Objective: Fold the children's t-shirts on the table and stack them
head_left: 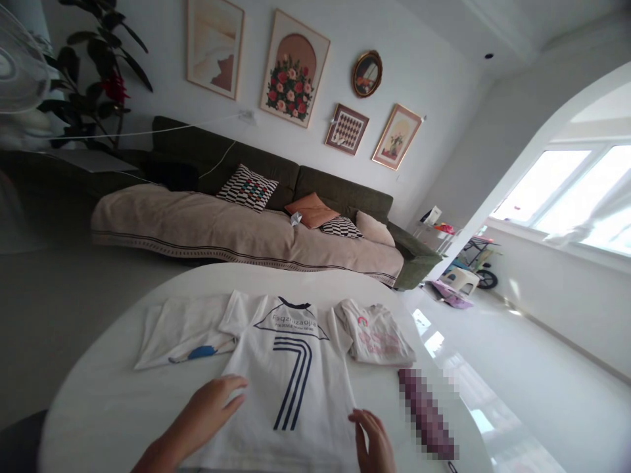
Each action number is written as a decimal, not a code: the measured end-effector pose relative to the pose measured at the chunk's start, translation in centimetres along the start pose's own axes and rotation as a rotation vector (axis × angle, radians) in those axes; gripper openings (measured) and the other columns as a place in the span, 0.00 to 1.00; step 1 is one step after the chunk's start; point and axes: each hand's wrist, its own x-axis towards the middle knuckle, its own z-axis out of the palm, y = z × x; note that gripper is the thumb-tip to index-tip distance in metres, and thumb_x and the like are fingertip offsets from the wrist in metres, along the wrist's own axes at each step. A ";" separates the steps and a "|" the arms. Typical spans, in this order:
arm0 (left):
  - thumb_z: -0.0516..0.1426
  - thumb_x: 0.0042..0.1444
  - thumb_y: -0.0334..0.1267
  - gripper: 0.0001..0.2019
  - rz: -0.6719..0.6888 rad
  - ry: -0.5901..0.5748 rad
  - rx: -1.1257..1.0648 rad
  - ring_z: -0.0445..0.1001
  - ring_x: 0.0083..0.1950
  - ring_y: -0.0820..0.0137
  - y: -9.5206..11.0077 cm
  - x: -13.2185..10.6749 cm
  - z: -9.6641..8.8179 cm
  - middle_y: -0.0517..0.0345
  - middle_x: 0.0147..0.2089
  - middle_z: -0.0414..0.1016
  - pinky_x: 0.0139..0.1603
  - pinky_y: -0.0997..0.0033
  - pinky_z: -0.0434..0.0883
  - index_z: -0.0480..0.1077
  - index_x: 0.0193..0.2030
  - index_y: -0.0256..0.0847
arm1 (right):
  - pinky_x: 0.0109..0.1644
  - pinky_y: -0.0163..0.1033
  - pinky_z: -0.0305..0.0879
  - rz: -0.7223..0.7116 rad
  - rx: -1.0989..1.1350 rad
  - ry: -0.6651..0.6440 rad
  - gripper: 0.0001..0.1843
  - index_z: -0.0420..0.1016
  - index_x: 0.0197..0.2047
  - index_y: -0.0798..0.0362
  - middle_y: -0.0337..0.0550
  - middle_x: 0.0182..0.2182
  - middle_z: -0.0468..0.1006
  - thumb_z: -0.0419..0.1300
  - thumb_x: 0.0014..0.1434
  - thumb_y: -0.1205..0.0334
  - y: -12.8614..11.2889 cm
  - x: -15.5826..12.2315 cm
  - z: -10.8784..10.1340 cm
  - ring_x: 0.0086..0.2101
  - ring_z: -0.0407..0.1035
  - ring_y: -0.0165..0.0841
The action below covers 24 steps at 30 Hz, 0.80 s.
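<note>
A white T-shirt (320, 387) with a dark collar and a large striped number 7 lies spread flat on the white round table (93, 394), its collar facing away from me. My left hand (210, 407) is over the shirt's left side, thumb and fingers apart, with nothing in it. At the shirt's right edge, my right hand (372, 437) has its fingers spread and slightly bent; its fingertips appear to touch the cloth. Partly under the left sleeve is another white garment (182, 322) with a blue print. Beside the right sleeve sits a folded white shirt (377, 335) with pink print.
A long purple object (426, 414), blurred by pixelation, lies near the table's right edge. Beyond the table stands a green sofa (345, 190) with a beige cover and several cushions. A fan (20, 66) and a leafy plant (103, 59) are at the far left.
</note>
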 end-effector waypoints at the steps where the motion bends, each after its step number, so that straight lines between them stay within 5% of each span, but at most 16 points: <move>1: 0.50 0.55 0.43 0.13 0.043 0.011 0.030 0.70 0.48 0.65 1.2 1.4 0.0 0.58 0.46 0.73 0.50 0.64 0.66 0.70 0.44 0.48 | 0.47 0.43 0.67 -0.011 -0.006 -0.055 0.21 0.76 0.35 0.50 0.49 0.38 0.77 0.43 0.57 0.54 -1.6 0.7 0.6 0.42 0.70 0.39; 6: 0.52 0.58 0.42 0.14 0.093 0.031 0.107 0.68 0.48 0.67 4.0 6.3 1.9 0.52 0.52 0.65 0.47 0.59 0.68 0.64 0.50 0.41 | 0.56 0.51 0.55 0.015 -0.152 -0.348 0.22 0.66 0.51 0.34 0.34 0.52 0.68 0.40 0.59 0.48 -7.8 2.5 5.1 0.55 0.57 0.39; 10: 0.53 0.56 0.44 0.17 0.078 0.038 0.154 0.64 0.54 0.62 1.5 7.3 3.9 0.52 0.55 0.63 0.52 0.55 0.63 0.63 0.52 0.45 | 0.57 0.55 0.52 0.064 -0.166 -0.425 0.24 0.59 0.56 0.36 0.36 0.57 0.60 0.45 0.57 0.48 -7.2 1.3 8.0 0.58 0.49 0.43; 15: 0.48 0.54 0.53 0.26 0.032 0.140 0.362 0.49 0.63 0.52 -2.1 7.5 6.5 0.54 0.62 0.58 0.60 0.48 0.50 0.58 0.59 0.50 | 0.58 0.54 0.49 0.069 -0.170 -0.556 0.26 0.59 0.57 0.40 0.38 0.60 0.52 0.51 0.54 0.51 -6.0 1.3 8.6 0.59 0.44 0.44; 20: 0.45 0.54 0.58 0.29 0.016 0.152 0.453 0.43 0.65 0.51 -2.8 8.0 7.7 0.57 0.64 0.52 0.60 0.47 0.50 0.50 0.61 0.53 | 0.60 0.46 0.48 0.029 -0.192 -0.473 0.25 0.58 0.59 0.54 0.45 0.60 0.53 0.42 0.59 0.60 -6.4 8.0 8.6 0.60 0.42 0.38; 24: 0.44 0.54 0.58 0.29 -0.012 0.134 0.466 0.39 0.65 0.51 -3.0 8.3 7.9 0.59 0.66 0.47 0.61 0.47 0.50 0.48 0.61 0.55 | 0.61 0.46 0.45 0.009 -0.261 -0.467 0.26 0.51 0.62 0.56 0.46 0.62 0.48 0.39 0.61 0.60 -4.6 14.6 11.1 0.61 0.39 0.38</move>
